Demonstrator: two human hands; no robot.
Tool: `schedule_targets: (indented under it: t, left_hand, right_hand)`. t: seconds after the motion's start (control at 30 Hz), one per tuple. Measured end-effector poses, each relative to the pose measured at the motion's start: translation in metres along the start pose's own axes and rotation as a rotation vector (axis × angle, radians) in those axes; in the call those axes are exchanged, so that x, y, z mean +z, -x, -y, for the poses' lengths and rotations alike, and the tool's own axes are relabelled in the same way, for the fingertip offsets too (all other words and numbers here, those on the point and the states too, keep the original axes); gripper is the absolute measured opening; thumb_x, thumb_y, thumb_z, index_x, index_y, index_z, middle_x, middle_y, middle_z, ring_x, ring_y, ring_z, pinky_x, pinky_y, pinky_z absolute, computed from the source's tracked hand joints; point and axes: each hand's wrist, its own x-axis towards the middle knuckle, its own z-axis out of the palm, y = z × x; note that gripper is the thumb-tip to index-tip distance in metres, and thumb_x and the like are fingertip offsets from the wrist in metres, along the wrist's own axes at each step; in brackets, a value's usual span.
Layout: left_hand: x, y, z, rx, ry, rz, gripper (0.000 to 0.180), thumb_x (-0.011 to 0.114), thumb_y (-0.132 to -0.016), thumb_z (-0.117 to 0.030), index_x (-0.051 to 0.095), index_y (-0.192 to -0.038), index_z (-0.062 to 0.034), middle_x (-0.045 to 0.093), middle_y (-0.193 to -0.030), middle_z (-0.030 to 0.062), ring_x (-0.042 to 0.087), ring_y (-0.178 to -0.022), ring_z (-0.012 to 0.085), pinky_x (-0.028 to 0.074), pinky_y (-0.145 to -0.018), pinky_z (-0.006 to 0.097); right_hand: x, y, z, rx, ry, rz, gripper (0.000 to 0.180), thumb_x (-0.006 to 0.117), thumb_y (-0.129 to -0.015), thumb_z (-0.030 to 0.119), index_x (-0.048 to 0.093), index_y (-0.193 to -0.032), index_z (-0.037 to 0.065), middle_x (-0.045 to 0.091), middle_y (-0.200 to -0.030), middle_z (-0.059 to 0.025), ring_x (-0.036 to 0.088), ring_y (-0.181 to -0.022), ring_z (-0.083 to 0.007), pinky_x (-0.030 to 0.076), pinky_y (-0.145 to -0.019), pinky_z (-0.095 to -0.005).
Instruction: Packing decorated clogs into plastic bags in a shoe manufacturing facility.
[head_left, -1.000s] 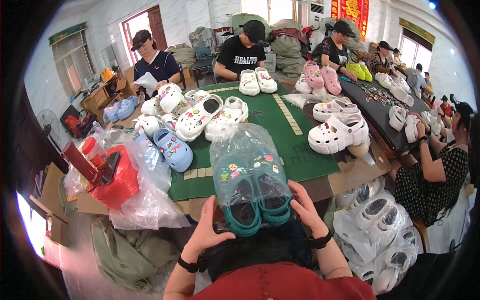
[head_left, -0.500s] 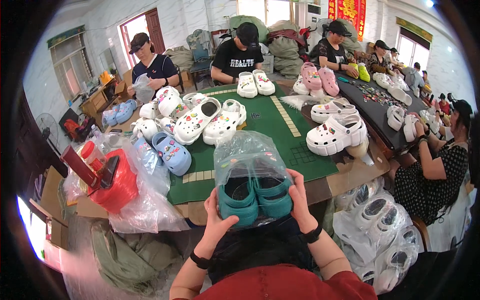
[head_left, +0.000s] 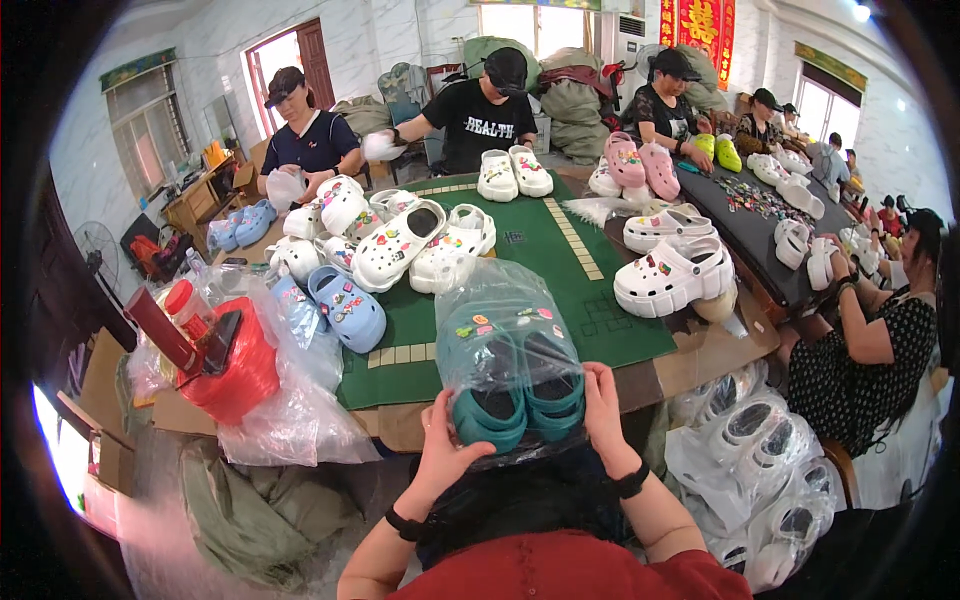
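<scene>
A pair of teal clogs [head_left: 490,418] lies inside a clear plastic bag [head_left: 497,288] at the table's near edge. Their heels point toward me and stay near the bag's mouth. Small colourful charms show through the plastic on the toes. My left hand [head_left: 447,447] is closed at the left side of the bag, its thumb lying along the left heel. At the right side, my right hand [head_left: 606,418] pinches the bag's edge beside the other clog. Fingers underneath are hidden.
White clogs [head_left: 398,246] and a blue clog [head_left: 346,308] stand left on the green mat [head_left: 520,228]. Red twine [head_left: 235,368] sits nearer left, white platform clogs [head_left: 676,277] right. Bagged clogs [head_left: 765,430] are stacked low at right. Several co-workers sit around the tables.
The teal clogs are farther inside the bag, and the charms on their toes now show. Across the table, a co-worker in black has stretched an arm leftward with something white.
</scene>
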Motion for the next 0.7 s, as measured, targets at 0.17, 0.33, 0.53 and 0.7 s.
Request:
schedule_targets:
  t: [0.17,0.33,0.53,0.7]
  left_hand:
    - [0.013,0.001,-0.005,0.017,0.053,-0.026,0.119,0.097,-0.060,-0.026,0.023,-0.152,-0.0124,0.032,-0.126,0.0119,0.047,-0.107,0.0223,0.048,-0.089,0.036]
    - [0.016,-0.002,-0.051,-0.175,0.455,-0.011,0.108,0.092,-0.070,-0.014,0.022,-0.152,-0.0123,0.036,-0.128,0.0091,0.051,-0.119,0.0223,0.051,-0.095,0.034]
    - [-0.026,-0.005,-0.061,-0.208,0.591,0.001,0.085,0.077,-0.083,-0.007,0.027,-0.152,-0.0067,0.049,-0.123,0.0060,0.059,-0.110,0.0181,0.051,-0.091,0.030]
    - [-0.023,-0.006,-0.054,-0.233,0.600,0.033,0.086,0.080,-0.081,-0.008,0.030,-0.150,-0.0082,0.046,-0.128,0.0060,0.058,-0.111,0.0190,0.050,-0.093,0.032]
  right_hand:
    - [-0.003,0.035,0.027,-0.034,0.294,0.157,0.061,0.051,-0.103,0.033,0.029,-0.154,0.007,0.036,-0.141,-0.0182,0.035,-0.133,-0.0304,0.026,-0.114,-0.0427]
    - [-0.010,0.013,0.015,-0.097,-0.018,0.222,0.078,0.062,-0.096,0.041,0.025,-0.156,0.008,0.035,-0.140,-0.0150,0.029,-0.139,-0.0295,0.023,-0.116,-0.0445]
    - [-0.007,0.001,0.067,-0.089,-0.325,0.536,0.116,0.094,-0.064,0.040,0.028,-0.155,0.010,0.035,-0.138,-0.0044,0.040,-0.134,-0.0200,0.032,-0.112,-0.0349]
    - [-0.021,-0.001,0.063,-0.056,-0.054,0.576,0.121,0.095,-0.064,0.030,0.021,-0.158,0.012,0.033,-0.142,-0.0079,0.034,-0.140,-0.0226,0.031,-0.113,-0.0366]
